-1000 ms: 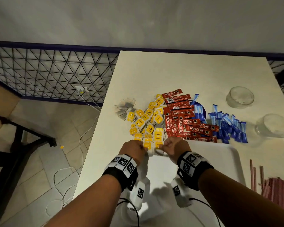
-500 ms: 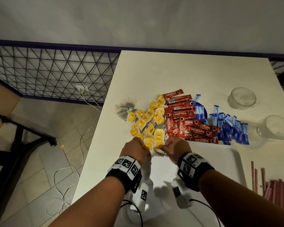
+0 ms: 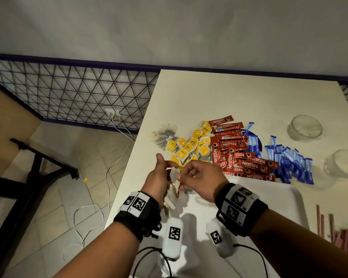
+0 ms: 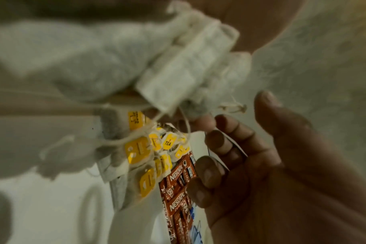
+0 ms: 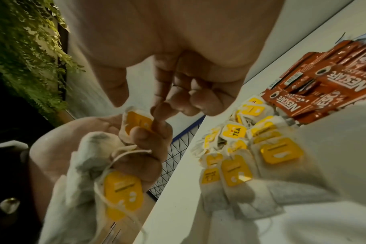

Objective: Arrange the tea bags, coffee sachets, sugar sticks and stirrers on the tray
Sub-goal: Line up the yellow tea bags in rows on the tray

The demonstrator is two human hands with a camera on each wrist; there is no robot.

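Observation:
My left hand [image 3: 167, 167] is raised over the tray's far-left corner and grips a bunch of tea bags [image 3: 172, 197], their paper pouches hanging down from the palm. In the right wrist view the bunch [image 5: 123, 186] shows yellow tags and tangled strings. My right hand [image 3: 182, 176], fingers curled, pinches a yellow-tagged tea bag [image 5: 136, 120] against the left hand's fingers [image 5: 148, 137]. The loose tea bag pile [image 3: 189, 145], red coffee sachets [image 3: 247, 163] and blue sugar sticks [image 3: 289, 159] lie on the table beyond the white tray [image 3: 273, 199]. Brown stirrers [image 3: 321, 223] lie to its right.
Two clear glass bowls [image 3: 304, 128] [image 3: 344, 163] stand at the table's right side. The table's left edge [image 3: 129, 177] runs close to my left hand, with tiled floor and white cables [image 3: 86, 221] below. A wire mesh fence [image 3: 78, 97] lines the back left.
Both hands have lifted off the near edge of the tea bag pile and drawn back toward me. The left hand has turned up with a bunch of tea bags in it.

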